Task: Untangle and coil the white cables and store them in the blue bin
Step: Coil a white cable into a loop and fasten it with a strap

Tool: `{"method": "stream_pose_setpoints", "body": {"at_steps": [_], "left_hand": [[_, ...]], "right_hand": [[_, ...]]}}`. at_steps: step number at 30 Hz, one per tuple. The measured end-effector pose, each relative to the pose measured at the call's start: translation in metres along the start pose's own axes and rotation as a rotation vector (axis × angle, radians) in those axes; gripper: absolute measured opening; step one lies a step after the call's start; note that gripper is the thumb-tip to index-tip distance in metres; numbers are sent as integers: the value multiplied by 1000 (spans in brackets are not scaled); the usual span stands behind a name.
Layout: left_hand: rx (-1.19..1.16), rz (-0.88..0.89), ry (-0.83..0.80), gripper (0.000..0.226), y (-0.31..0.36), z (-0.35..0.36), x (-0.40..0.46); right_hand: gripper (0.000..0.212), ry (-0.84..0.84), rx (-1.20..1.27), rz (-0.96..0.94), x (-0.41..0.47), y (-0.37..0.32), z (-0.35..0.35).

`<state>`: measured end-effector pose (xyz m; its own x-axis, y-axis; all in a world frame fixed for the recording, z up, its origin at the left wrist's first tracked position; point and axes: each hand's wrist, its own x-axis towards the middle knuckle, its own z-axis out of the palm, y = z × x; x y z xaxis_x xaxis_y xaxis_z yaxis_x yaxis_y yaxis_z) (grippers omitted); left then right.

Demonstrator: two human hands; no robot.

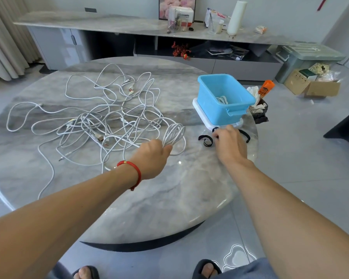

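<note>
A tangle of white cables [101, 117] sprawls over the left half of the round marble table [169, 198]. My left hand [151, 158] grips a coiled bundle of white cable [174, 133] just right of the tangle. The blue bin [224, 97] stands at the table's right edge on a white lid [201, 115], with one coiled white cable [222, 100] inside. My right hand [230, 141] lies in front of the bin, its fingertips pinching a black strap [215, 129]. Another curled black strap [206, 140] lies between my hands.
A third black strap [246, 135] lies by the table edge right of my hand. Beyond the table on the floor are a black bag of rubbish [260, 111], a cardboard box [312, 85] and a low cabinet [129, 27] with clutter.
</note>
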<state>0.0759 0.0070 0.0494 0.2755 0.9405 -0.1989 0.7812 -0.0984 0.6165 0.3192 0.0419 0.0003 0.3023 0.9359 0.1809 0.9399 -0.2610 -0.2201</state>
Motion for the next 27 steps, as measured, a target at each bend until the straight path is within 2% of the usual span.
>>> {"method": "stream_pose_setpoints", "body": {"at_steps": [3,7,10,12,17,23,27], "left_hand": [[49,-3,19,37,2,3,-3],[72,53,55,35,5,5,-6],[50,41,56,36,6,5,-8],[7,30,43,37,7,1,-12],[-170,-25,-11,39,-1,-9,-20],[-227,-56,-7,38,-8,-19,-26],[-281,-58,-30,37,-9,-22,-27]], "right_hand": [[27,-45,-205,-85,3,-6,4],[12,-52,-167,-62,10,-8,3],[9,-58,-170,-80,9,-12,2],[14,-12,-51,-95,9,-12,1],[9,99,438,-133,18,-16,-13],[10,184,649,-132,16,-25,-42],[12,179,736,-180,4,-34,-67]]}}
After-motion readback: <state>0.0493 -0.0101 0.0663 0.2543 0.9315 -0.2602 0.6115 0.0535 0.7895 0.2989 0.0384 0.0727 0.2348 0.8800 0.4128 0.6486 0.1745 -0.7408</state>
